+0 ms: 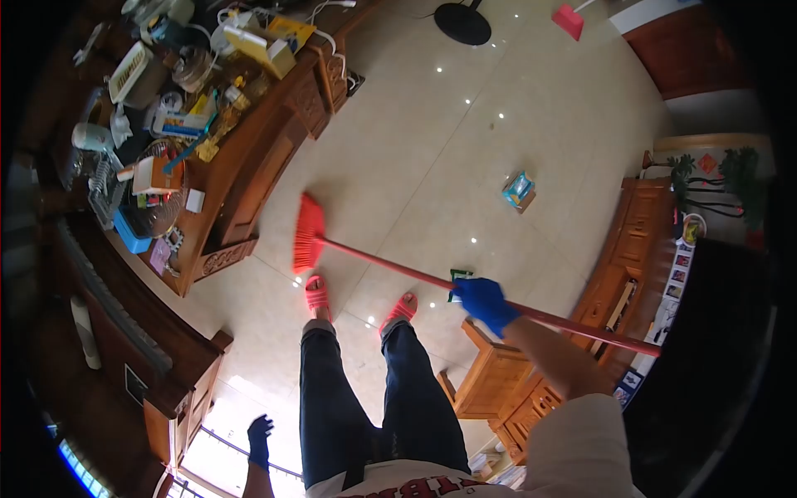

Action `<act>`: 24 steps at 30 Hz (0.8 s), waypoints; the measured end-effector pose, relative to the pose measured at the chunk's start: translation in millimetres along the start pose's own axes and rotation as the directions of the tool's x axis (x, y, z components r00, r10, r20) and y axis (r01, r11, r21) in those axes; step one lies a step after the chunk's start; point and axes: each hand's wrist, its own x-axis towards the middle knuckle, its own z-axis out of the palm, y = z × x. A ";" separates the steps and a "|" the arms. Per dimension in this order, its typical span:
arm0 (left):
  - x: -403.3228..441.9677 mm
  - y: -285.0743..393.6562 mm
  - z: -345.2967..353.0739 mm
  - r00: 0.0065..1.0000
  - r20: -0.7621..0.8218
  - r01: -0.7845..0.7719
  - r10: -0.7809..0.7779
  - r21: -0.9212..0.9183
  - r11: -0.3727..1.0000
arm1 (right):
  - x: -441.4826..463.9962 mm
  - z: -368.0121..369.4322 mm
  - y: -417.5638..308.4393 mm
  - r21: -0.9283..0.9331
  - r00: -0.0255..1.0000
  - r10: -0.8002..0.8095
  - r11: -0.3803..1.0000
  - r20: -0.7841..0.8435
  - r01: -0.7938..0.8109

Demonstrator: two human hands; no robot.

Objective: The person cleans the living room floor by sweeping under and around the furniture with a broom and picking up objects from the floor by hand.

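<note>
In a blue glove, my right hand [486, 305] is wrapped round the red handle of a broom [390, 265]. The broom's red bristle head [308, 233] rests by the floor, ahead of my left foot, and its handle slants across to the right. My left hand [260, 440], also in a blue glove, hangs low at my left side with its fingers apart and holds nothing. A small green packet [459, 285] lies on the floor, partly behind my right hand. Farther off on the tiles is a blue box-like pack [518, 190] with a brown piece beside it.
A wooden cabinet [249, 183] piled with household things stands at the left. More wooden furniture [627, 249] lines the right side, with a wooden stool [496, 378] near my right leg. A round black base [462, 24] and a red dustpan [569, 21] are at the far end.
</note>
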 end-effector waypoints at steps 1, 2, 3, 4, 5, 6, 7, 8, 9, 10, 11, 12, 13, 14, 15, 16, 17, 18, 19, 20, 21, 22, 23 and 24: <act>-5.7 -14.4 3.1 1.000 0.025 0.000 0.000 -0.003 1.000 | -11.4 -8.7 38.0 0.044 0.998 0.065 0.997 -0.013 -0.064; -11.6 -24.0 12.1 0.997 0.033 0.072 -0.073 0.011 0.997 | -27.1 -32.4 64.7 -0.019 0.996 0.088 0.996 -0.034 -0.089; -17.8 -31.6 25.1 0.989 0.041 0.144 -0.145 0.025 0.989 | -41.7 -52.0 95.0 -0.171 0.995 0.068 0.982 -0.067 -0.079; -22.8 -39.1 38.2 0.982 0.064 0.174 -0.175 0.017 0.985 | -58.1 -74.9 115.4 -0.216 0.985 0.147 0.963 -0.092 -0.164; -27.6 -42.7 51.3 0.975 0.088 0.203 -0.203 0.011 0.979 | -70.6 -80.8 154.0 -0.274 0.977 0.124 0.947 -0.171 -0.168; -33.2 -42.2 63.9 0.970 0.135 0.203 -0.201 -0.004 0.979 | -85.5 -97.0 175.9 -0.304 0.968 0.122 0.934 -0.218 -0.186; -37.9 -40.2 76.9 0.963 0.181 0.205 -0.198 -0.018 0.979 | -96.5 -103.0 210.6 -0.326 0.961 0.101 0.927 -0.256 -0.184; -38.2 -38.4 87.6 0.963 0.240 0.108 -0.121 0.069 0.992 | -108.0 -127.1 211.4 -0.403 0.955 0.100 0.891 -0.278 -0.211; -38.0 -33.7 100.0 0.951 0.304 0.006 -0.053 0.151 0.988 | -115.6 -142.6 219.8 -0.416 0.943 0.092 0.881 -0.320 -0.227; -45.7 -16.3 109.1 0.950 0.314 -0.150 0.000 0.455 0.878 | -123.9 -158.2 220.1 -0.452 0.928 0.100 0.851 -0.358 -0.266; -50.1 2.9 119.3 0.955 0.292 -0.066 -0.051 0.377 0.924 | -130.1 -173.9 220.5 -0.442 0.925 0.095 0.857 -0.369 -0.264; -52.2 22.4 124.3 0.962 0.241 0.072 -0.131 0.239 0.968 | -136.3 -188.3 219.3 -0.459 0.928 0.082 0.851 -0.364 -0.255; -53.8 36.9 127.8 0.954 0.204 0.207 -0.221 0.088 0.974 | -138.4 -199.7 216.6 -0.477 0.933 0.071 0.844 -0.353 -0.245; -52.7 52.8 132.0 0.963 0.188 0.176 -0.191 0.093 0.980 | -136.2 -209.5 213.0 -0.468 0.932 0.072 0.849 -0.355 -0.244; -49.7 68.5 132.1 0.966 0.205 0.138 -0.159 0.114 0.984 | -132.9 -218.5 207.5 -0.416 0.934 0.126 0.870 -0.333 -0.266; -46.5 83.9 135.4 0.970 0.178 0.145 -0.166 0.125 0.982 | -125.0 -225.4 202.3 -0.364 0.935 0.178 0.886 -0.307 -0.289; -39.3 102.4 140.3 0.974 0.153 0.146 -0.167 0.136 0.980 | -108.1 -226.4 196.8 -0.356 0.933 0.184 0.887 -0.310 -0.293; -27.9 120.5 145.2 0.975 0.156 0.137 -0.160 0.145 0.980 | -83.4 -223.1 190.2 -0.240 0.926 0.173 0.935 -0.337 -0.262; -14.3 137.5 150.9 0.971 0.153 0.154 -0.181 0.177 0.972 | -56.2 -219.2 183.0 -0.122 0.916 0.167 0.967 -0.365 -0.225; -1.5 155.4 155.5 0.967 0.149 0.174 -0.207 0.211 0.962 | -22.3 -218.1 174.4 -0.110 0.919 0.132 0.977 -0.373 -0.185; 10.2 177.0 157.8 0.966 0.150 0.172 -0.209 0.227 0.959 | 17.4 -215.7 165.3 -0.096 0.920 0.099 0.985 -0.379 -0.145; 27.4 203.9 162.7 0.964 0.210 0.111 -0.164 0.244 0.964 | 60.7 -210.3 158.9 -0.145 0.917 0.043 0.983 -0.397 -0.109; 46.2 231.1 167.3 0.955 0.270 0.053 -0.124 0.255 0.965 | 105.5 -204.8 156.5 -0.156 0.913 -0.015 0.986 -0.408 -0.053; 67.7 253.9 167.3 0.939 0.341 -0.022 -0.030 0.147 0.989 | 146.2 -213.8 143.3 -0.153 0.950 0.017 0.986 -0.311 -0.068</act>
